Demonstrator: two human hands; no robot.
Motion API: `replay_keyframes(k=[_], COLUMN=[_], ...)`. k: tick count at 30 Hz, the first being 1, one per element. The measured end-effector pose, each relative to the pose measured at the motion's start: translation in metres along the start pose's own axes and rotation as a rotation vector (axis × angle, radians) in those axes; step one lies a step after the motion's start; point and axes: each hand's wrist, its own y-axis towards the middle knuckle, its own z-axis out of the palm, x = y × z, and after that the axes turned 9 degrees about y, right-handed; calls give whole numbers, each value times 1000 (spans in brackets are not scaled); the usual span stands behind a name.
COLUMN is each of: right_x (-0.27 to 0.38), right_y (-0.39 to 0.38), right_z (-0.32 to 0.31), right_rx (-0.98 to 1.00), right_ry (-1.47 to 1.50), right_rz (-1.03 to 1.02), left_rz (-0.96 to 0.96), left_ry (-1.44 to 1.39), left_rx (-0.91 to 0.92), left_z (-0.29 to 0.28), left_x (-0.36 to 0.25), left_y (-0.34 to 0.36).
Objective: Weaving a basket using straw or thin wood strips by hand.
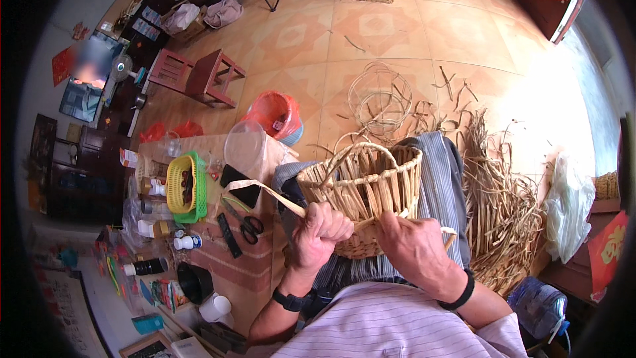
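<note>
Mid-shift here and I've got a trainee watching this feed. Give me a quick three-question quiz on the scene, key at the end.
1. True or false: the black-handled scissors lie on the table, to the left of the woven basket.

2. Multiple choice: what is the left hand gripping?
A) a white bottle
B) a pale strip
C) a green plastic tray

3. Fill in the blank: the big pile of dry strips lies on the floor to the person's ____.

Key: 1. True. 2. B. 3. Right.
</note>
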Motion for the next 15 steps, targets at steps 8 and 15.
replay_keyframes(k=[8,15], right_x=[2,6], right_y=[-6,-8], right_z=[-43,-38], right_rx=[-37,-61], right_ry=[103,46], right_rz=[75,12], left_rz=[58,48], left_ry=[28,46], left_rx=[-35,1], left_z=[1,-2], left_x=[3,5], left_y=[-2,-4])
